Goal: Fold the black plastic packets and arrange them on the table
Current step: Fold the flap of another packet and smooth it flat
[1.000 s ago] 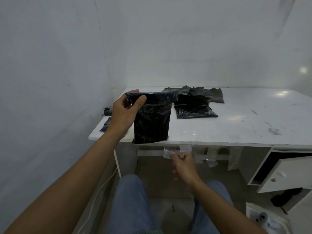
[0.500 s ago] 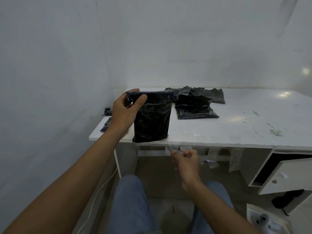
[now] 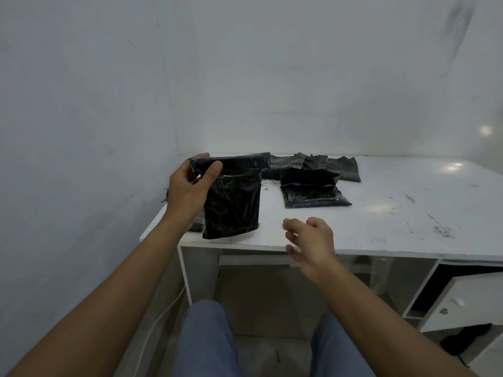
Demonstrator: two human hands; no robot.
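Observation:
My left hand (image 3: 190, 186) pinches the folded top edge of a black plastic packet (image 3: 232, 202), which hangs upright over the near left corner of the white table (image 3: 394, 213). My right hand (image 3: 310, 242) hovers at the table's front edge, right of that packet, with fingers loosely curled and nothing visible in them. A folded black packet (image 3: 313, 193) lies flat on the table behind it. More black packets (image 3: 340, 167) lie spread out along the far edge.
Walls close in on the left and behind the table. An open cabinet door (image 3: 462, 303) sticks out at the lower right under the table. Dark scraps (image 3: 196, 227) sit at the table's left edge. My knees are under the front edge.
My right hand rose from below the table's front edge, where it held a clear strip, to table height beside the packet. The left hand and its packet stayed put.

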